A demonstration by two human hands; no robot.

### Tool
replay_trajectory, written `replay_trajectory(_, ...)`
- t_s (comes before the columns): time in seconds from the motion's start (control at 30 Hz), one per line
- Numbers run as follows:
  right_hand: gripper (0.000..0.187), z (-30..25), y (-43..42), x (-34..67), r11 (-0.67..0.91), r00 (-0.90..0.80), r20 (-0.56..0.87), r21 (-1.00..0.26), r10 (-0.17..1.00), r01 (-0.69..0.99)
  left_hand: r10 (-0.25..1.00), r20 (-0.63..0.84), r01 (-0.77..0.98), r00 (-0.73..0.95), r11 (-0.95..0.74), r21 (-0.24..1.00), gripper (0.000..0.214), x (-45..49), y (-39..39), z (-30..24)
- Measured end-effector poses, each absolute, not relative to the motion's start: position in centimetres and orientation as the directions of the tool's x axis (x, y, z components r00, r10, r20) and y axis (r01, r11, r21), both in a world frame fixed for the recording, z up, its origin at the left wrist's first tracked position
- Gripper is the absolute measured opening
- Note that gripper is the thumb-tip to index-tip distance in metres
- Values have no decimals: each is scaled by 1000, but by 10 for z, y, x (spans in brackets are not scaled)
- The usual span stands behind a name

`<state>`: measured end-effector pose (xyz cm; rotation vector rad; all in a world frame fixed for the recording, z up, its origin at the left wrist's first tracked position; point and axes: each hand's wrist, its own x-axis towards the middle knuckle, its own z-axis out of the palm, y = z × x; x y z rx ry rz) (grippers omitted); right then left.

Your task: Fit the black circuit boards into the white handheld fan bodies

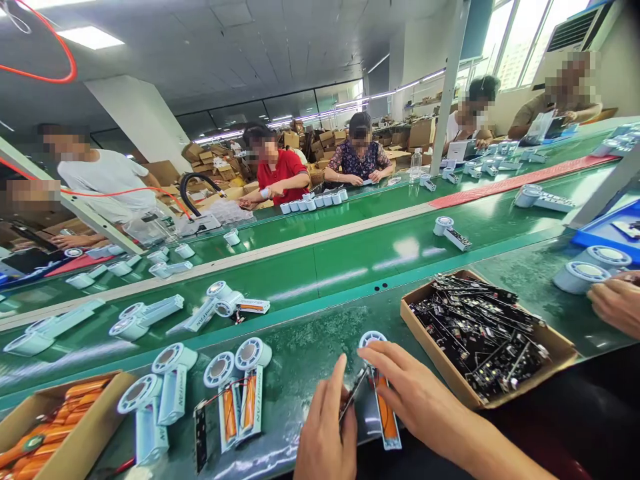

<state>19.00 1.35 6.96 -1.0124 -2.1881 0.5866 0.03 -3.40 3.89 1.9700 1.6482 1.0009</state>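
Note:
My left hand (327, 427) pinches a thin black circuit board (354, 390) on edge between thumb and fingers. Just to its right, my right hand (420, 393) curls its fingers over the upper handle of a light-blue handheld fan (389, 420). An orange battery lies in the fan's opened handle. The right fingers cover part of the fan's neck, and its round head shows above them. Left of my hands, two more opened fans (253, 390) hold orange batteries. Beside them, a loose circuit board (200, 433) hangs near the bench edge on thin wires.
A cardboard box of black circuit boards (480, 340) stands at right, a box of orange batteries (60, 413) at left. Several fans (145, 320) lie on the green conveyor (320, 280). A neighbour's hand (617, 303) is at the right edge; co-workers sit across.

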Motion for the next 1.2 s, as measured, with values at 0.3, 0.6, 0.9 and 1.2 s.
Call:
replay_trajectory(0.3, 64, 93, 48, 203, 681, -601, 355, -542, 716, 493, 938, 153, 325, 312, -256, 910, 76, 2, 31, 56)
replay_trajectory(0.6, 27, 77, 42, 226, 97, -203, 21, -922, 979, 376, 913, 131, 348, 387, -276, 896, 64, 11, 45, 26)
replay_trajectory(0.9, 28, 83, 35, 243, 504, -476, 190, -481, 859, 718, 926, 166, 340, 338, -285, 896, 56, 11, 37, 24)
replay_trajectory(1.2, 45, 92, 17, 241, 776, -785, 75, 120, 615, 619, 944, 139, 290, 299, -229, 929, 61, 15, 34, 22)
